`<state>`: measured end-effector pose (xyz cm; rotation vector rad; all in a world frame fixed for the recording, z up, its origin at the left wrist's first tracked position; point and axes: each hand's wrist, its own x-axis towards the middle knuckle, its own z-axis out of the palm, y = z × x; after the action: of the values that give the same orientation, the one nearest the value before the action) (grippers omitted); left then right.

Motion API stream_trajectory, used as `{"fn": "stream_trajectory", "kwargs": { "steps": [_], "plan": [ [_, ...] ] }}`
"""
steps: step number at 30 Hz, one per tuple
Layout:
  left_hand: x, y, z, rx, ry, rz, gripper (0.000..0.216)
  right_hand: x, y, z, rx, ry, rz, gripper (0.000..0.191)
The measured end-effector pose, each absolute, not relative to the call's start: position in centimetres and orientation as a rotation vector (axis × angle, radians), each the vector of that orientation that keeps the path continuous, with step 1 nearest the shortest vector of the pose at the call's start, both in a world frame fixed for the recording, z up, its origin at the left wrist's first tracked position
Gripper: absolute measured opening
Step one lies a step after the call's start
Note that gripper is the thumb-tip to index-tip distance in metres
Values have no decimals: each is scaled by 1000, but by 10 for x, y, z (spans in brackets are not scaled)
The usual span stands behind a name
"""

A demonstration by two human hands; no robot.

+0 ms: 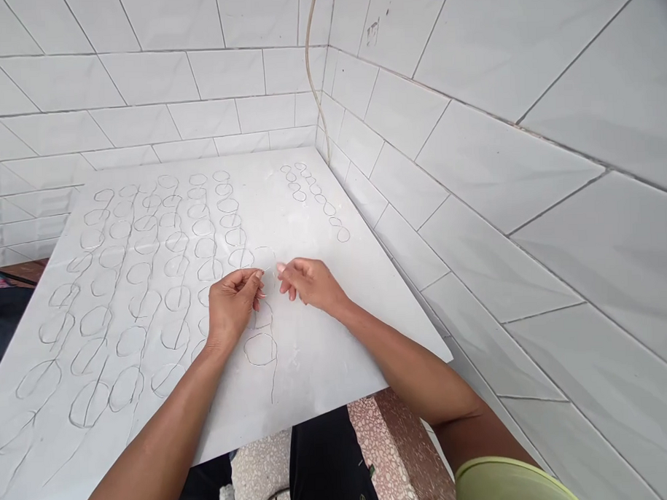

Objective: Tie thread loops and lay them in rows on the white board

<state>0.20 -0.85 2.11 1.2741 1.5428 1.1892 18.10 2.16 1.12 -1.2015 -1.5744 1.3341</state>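
Over the white board, my left hand [234,303] pinches a thin wire bent into a chain of loops [260,349]. Two of the loops hang toward me below that hand, and a straight wire tail runs down from the lowest one. Another loop rises above my fingertips. Close on the right, my right hand [311,283] has its thumb and forefinger near together beside the upper loop. Whether those fingers touch the wire I cannot make out.
Several columns of wire loops [142,271] cover the left side of the white board [337,366]. Smaller loop chains [315,192] lie at the far right. Tiled walls [473,187] border the board behind and on the right; a pale cable [312,76] hangs in the corner.
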Motion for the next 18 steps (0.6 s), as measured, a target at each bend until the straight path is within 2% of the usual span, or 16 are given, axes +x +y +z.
{"fn": "stream_trajectory", "kwargs": {
  "steps": [5, 12, 18],
  "plan": [
    [7, -10, 17, 1304, 1562, 1239, 24, 167, 13, -1, -1187, -1609, 1416, 23],
    [10, -12, 13, 1325, 1526, 1247, 24, 166, 15, -8, -1174, -1556, 1372, 25],
    [6, -12, 15, 1280, 1499, 1164, 26, 168, 12, -13, -1054, -1823, 1060, 32]
  ]
}}
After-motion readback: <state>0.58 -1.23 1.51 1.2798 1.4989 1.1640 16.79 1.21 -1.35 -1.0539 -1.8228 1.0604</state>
